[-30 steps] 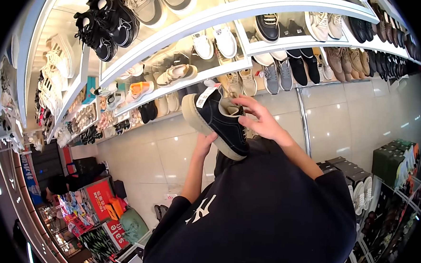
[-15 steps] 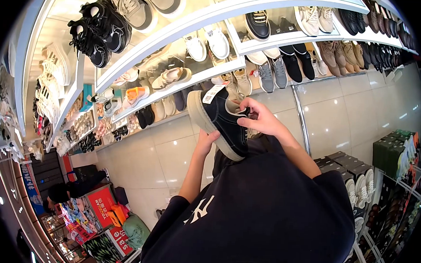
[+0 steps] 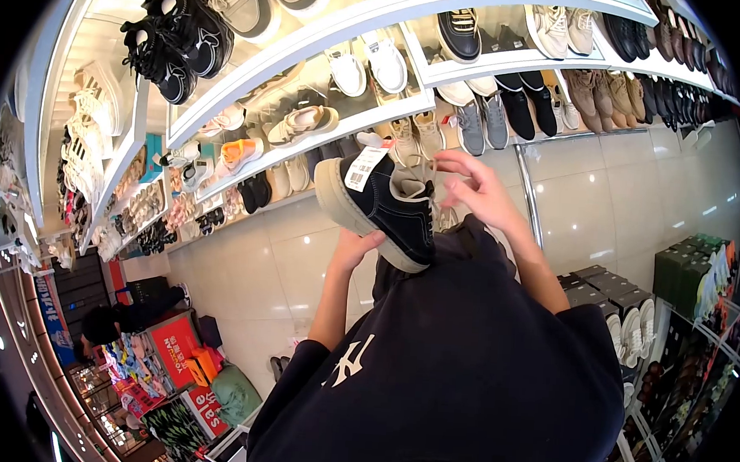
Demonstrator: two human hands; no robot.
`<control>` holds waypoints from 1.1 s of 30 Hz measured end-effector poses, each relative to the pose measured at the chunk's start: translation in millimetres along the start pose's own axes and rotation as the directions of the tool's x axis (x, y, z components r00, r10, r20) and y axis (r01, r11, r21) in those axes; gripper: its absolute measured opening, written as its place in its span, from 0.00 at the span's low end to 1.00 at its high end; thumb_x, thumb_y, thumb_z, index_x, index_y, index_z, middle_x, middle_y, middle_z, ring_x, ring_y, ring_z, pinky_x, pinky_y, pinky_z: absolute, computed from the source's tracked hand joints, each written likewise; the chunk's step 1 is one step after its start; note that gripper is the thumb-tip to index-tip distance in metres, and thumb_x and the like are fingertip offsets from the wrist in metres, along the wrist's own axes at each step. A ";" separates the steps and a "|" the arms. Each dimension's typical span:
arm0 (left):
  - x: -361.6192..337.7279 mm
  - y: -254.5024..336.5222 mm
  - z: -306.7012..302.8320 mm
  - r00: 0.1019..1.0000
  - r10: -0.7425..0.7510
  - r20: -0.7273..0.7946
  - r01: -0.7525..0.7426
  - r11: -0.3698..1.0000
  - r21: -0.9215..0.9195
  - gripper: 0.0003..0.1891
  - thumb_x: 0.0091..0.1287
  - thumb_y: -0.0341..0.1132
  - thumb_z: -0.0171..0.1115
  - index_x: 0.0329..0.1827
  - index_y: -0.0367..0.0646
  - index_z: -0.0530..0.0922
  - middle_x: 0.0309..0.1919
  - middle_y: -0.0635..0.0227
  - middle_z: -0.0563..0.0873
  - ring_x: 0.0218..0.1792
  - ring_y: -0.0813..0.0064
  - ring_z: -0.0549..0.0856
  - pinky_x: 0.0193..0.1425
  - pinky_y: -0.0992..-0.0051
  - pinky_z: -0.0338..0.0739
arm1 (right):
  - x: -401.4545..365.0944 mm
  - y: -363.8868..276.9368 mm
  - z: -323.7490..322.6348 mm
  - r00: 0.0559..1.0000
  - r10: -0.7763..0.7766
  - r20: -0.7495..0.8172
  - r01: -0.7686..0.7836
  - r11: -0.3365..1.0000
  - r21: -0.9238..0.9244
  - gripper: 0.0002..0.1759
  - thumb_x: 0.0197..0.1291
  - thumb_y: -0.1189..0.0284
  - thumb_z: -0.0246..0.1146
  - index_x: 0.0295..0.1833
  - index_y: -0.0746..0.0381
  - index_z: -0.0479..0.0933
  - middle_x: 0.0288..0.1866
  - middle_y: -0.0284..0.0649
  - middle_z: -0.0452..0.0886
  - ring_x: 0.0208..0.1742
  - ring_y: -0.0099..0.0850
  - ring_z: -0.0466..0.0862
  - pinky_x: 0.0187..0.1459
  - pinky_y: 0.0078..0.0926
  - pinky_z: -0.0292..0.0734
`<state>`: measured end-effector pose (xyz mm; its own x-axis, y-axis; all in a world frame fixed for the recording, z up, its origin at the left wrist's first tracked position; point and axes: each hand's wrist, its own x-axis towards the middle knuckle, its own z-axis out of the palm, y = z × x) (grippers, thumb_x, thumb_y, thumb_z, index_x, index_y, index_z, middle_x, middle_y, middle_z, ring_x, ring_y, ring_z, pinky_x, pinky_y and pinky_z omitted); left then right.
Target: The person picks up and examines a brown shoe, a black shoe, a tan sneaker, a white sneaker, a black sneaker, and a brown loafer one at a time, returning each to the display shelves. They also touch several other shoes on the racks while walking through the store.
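A black low-top shoe [image 3: 400,212] with pale stitching and a thick beige sole is tilted in front of my chest, its heel up and to the left. My left hand [image 3: 356,249] grips it from below, with the thumb against the sole's side. A white price tag [image 3: 365,168] with a barcode hangs over the heel. By the shoe's opening, my right hand [image 3: 479,191] has its fingers curled at a pale shoelace [image 3: 431,169], which rises from the eyelets towards the fingertips. The exact grip on the lace is partly hidden.
White lit shelves [image 3: 305,39] full of shoes curve across the far side. Grey shoe boxes [image 3: 606,285] and white shoes [image 3: 632,333] stand at right, near green boxes [image 3: 686,260]. At lower left are a red sign [image 3: 173,354] and a person in dark clothes [image 3: 127,323].
My right hand has moved slightly up and away from the shoe's opening, drawing at the lace. The shoe has shifted a little to the left in my left hand.
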<state>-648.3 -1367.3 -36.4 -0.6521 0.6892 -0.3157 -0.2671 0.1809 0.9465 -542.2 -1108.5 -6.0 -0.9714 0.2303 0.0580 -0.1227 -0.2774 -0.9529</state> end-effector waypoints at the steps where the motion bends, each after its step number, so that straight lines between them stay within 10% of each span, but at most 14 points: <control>1: -0.9 -0.9 -0.7 1.000 0.009 0.000 -0.009 1.000 0.012 0.45 0.47 0.48 0.72 0.65 0.34 0.63 0.60 0.61 0.73 0.61 0.66 0.71 0.65 0.67 0.63 | -1.7 -6.9 -7.9 0.989 0.143 -0.025 -0.144 0.988 -0.063 0.20 0.63 0.71 0.58 0.60 0.63 0.69 0.54 0.40 0.76 0.39 0.19 0.77 0.38 0.20 0.77; 3: -1.5 -2.1 0.9 0.999 0.037 -0.025 -0.037 0.999 -0.006 0.40 0.48 0.45 0.72 0.62 0.34 0.66 0.56 0.61 0.75 0.57 0.67 0.74 0.62 0.68 0.67 | -5.7 -21.3 -14.0 0.966 0.242 -0.096 -0.253 0.958 -0.136 0.14 0.63 0.71 0.58 0.53 0.64 0.74 0.38 0.37 0.81 0.32 0.17 0.78 0.32 0.18 0.77; 12: 7.8 9.8 8.5 0.998 0.067 0.021 -0.067 0.998 0.008 0.33 0.50 0.39 0.71 0.58 0.33 0.71 0.52 0.61 0.78 0.53 0.70 0.76 0.58 0.69 0.70 | -3.7 -35.6 0.7 0.997 0.049 -0.055 -0.064 0.943 -0.326 0.12 0.57 0.76 0.62 0.47 0.64 0.77 0.29 0.30 0.77 0.27 0.15 0.72 0.28 0.15 0.68; 25: 14.0 21.8 18.1 0.998 0.020 0.064 -0.019 1.000 -0.017 0.36 0.48 0.34 0.73 0.61 0.34 0.67 0.53 0.64 0.77 0.54 0.72 0.76 0.59 0.70 0.70 | 4.5 -22.5 -3.0 0.977 0.209 0.032 -0.167 0.856 -0.490 0.16 0.62 0.69 0.58 0.24 0.65 0.68 0.17 0.28 0.68 0.18 0.16 0.63 0.21 0.17 0.59; 33: 15.2 27.6 16.9 0.998 0.013 0.068 -0.017 0.998 0.060 0.38 0.48 0.37 0.73 0.62 0.32 0.66 0.54 0.62 0.77 0.55 0.70 0.75 0.61 0.69 0.69 | 4.3 -0.9 1.1 0.961 0.276 0.007 -0.276 0.958 0.078 0.17 0.65 0.69 0.53 0.21 0.61 0.68 0.15 0.25 0.65 0.15 0.13 0.61 0.17 0.15 0.53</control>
<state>-653.6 -1340.0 -14.0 -0.6060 0.7375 -0.2981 -0.2126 0.2109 0.9541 -546.4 -1108.3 -4.6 -0.9689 0.1384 -0.2050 0.1342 -0.4020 -0.9058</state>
